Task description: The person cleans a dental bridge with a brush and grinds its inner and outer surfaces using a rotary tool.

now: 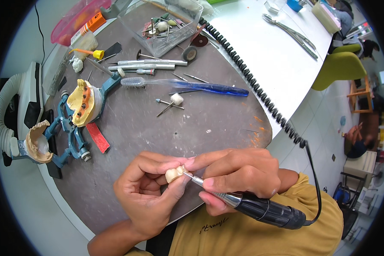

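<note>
Pinched between the thumb and fingers of my left hand point(147, 192) is a small cream dental bridge point(173, 174) of joined tooth shapes. My right hand point(243, 175) grips a black and silver dental handpiece point(264, 209) like a pen, its thin bur touching or almost touching the bridge. The fingertips of both hands meet just above the bridge. From the handpiece's rear end runs a black coiled cord point(260, 91). To the left stands a blue articulator point(68, 123) with a yellow dental model point(82, 104) on one half and a beige plaster model point(39, 143) on the other.
A blue toothbrush point(217, 88), metal instruments point(145, 66) and loose burs point(170, 104) lie on the grey mat. Farther back stands a clear box point(160, 45) of burs. A red strip point(98, 138) lies beside the articulator. Pliers point(292, 36) rest on the white table, far right.
</note>
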`<state>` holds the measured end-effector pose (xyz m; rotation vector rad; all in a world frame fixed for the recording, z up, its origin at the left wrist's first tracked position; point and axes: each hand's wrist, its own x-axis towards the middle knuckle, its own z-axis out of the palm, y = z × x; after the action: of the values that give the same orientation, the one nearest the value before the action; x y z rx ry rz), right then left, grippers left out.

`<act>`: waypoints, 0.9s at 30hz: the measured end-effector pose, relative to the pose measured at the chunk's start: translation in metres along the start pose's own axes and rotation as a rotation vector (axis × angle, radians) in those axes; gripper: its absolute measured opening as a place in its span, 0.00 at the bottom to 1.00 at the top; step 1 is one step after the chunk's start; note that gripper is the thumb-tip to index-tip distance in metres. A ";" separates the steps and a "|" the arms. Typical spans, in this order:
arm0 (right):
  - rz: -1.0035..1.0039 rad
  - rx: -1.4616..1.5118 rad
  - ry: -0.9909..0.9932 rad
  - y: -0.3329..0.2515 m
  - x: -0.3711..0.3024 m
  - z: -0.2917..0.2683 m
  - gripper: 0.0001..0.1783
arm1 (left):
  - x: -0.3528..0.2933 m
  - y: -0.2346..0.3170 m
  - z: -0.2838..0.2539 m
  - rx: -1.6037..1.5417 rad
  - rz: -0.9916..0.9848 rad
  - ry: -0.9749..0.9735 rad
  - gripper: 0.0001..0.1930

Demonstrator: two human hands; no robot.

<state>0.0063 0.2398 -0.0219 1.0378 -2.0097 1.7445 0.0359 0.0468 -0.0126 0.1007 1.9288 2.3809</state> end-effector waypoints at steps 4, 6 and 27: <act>0.038 0.005 -0.023 -0.003 0.001 -0.002 0.18 | 0.000 0.001 0.001 0.028 -0.002 -0.008 0.12; 0.051 0.033 0.040 -0.002 -0.002 0.003 0.15 | 0.000 0.002 0.001 0.031 -0.010 -0.003 0.11; 0.080 0.079 0.007 -0.002 0.001 0.000 0.12 | 0.000 0.003 0.000 0.048 -0.027 -0.021 0.11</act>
<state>0.0068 0.2396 -0.0192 0.9856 -2.0191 1.8796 0.0358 0.0459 -0.0100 0.1021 1.9651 2.3081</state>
